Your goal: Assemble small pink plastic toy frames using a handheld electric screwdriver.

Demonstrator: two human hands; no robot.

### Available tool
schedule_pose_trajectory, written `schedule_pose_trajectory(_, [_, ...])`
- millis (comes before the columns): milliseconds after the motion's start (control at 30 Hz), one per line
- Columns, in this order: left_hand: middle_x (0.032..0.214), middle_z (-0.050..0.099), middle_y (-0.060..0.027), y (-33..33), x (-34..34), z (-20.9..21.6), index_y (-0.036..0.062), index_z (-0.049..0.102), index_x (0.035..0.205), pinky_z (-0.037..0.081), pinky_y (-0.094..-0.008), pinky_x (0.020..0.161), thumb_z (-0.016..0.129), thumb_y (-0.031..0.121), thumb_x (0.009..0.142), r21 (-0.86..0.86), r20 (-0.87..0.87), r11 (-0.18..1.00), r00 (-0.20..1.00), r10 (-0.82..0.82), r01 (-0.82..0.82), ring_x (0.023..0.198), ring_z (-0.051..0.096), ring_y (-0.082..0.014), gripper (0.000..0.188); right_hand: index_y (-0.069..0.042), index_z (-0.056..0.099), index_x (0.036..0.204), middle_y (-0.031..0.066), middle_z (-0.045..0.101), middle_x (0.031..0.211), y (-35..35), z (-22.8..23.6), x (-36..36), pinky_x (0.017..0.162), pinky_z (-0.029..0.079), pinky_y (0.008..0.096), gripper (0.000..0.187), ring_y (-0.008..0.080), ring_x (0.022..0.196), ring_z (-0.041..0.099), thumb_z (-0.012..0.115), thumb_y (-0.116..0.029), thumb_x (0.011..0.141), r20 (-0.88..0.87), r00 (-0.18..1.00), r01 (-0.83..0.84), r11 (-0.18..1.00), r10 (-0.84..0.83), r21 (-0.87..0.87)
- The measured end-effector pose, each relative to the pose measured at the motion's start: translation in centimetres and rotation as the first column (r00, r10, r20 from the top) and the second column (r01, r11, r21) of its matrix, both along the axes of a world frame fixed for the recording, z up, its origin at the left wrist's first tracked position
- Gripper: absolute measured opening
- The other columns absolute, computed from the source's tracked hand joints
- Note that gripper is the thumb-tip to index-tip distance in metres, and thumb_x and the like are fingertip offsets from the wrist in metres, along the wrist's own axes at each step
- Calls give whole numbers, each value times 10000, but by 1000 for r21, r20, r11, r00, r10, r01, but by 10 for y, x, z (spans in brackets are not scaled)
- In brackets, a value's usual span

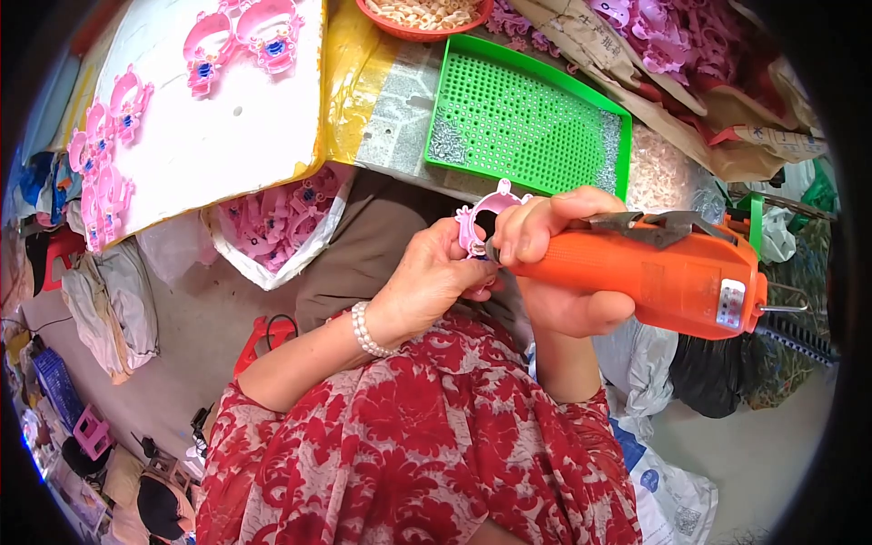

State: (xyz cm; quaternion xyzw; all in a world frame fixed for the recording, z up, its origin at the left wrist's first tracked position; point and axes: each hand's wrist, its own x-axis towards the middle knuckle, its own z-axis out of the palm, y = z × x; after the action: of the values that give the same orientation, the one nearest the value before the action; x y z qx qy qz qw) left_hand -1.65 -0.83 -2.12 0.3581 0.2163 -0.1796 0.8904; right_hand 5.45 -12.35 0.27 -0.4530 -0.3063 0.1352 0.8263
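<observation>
Between the fingers of my left hand (427, 272) is a pink plastic ring-shaped part (468, 222), held over my lap. My right hand (568, 263) wraps round an orange electric screwdriver (672, 277), its front end up against the pink part. The screwdriver's tip is hidden by my fingers. Just beyond my hands lies a green perforated tray (522, 118) with small silvery screws (445, 141) gathered in two of its corners. Similar pink parts (207, 50) with blue bits stand on a white board (263, 123) at the left.
An open white bag (286, 277) of pink parts hangs below the board. At the back are a red bowl (427, 27) of pale pieces and a brown sack (627, 64) beside heaped pink parts (677, 32). Plastic bags (708, 363) lie at the right.
</observation>
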Motion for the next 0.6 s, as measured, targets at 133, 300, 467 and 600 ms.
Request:
schedule_pose_trajectory(133, [806, 581, -38, -3, -2, 0, 25, 463, 947, 475, -215, 576, 571, -11, 815, 15, 31, 1000, 999, 25, -25, 653, 571, -89, 175, -32, 445, 1153, 67, 545, 790, -1, -2, -1, 650, 435, 349, 782, 197, 681, 525, 566, -679, 730, -15, 1000, -26, 999, 26, 45])
schedule_pose_trajectory(300, [804, 577, -40, -4, -4, 2, 16, 465, 942, 471, -216, 586, 563, -4, 817, 4, 29, 999, 998, 53, -53, 671, 564, -87, 160, -35, 472, 1122, 67, 545, 781, 1, -1, -4, 647, 433, 349, 774, 196, 678, 524, 594, -678, 709, -20, 999, -30, 998, 31, 47])
schedule_pose_trajectory(467, [792, 576, -43, -3, -4, 2, 19, 471, 924, 471, -218, 579, 569, -14, 808, -4, 36, 998, 997, 67, -67, 654, 563, -95, 156, -35, 470, 1122, 67, 544, 779, 4, -3, -4, 646, 431, 349, 773, 194, 677, 521, 590, -679, 712, -31, 999, -11, 999, 13, 51])
schedule_pose_trajectory(600, [781, 578, -46, -1, -6, 3, 21, 471, 917, 470, -223, 561, 595, -41, 781, -14, 69, 997, 995, 78, -77, 639, 563, -99, 194, -43, 442, 1163, 53, 535, 796, 7, 8, -6, 647, 428, 352, 784, 189, 664, 508, 532, -697, 740, -16, 1000, 14, 997, -13, 72])
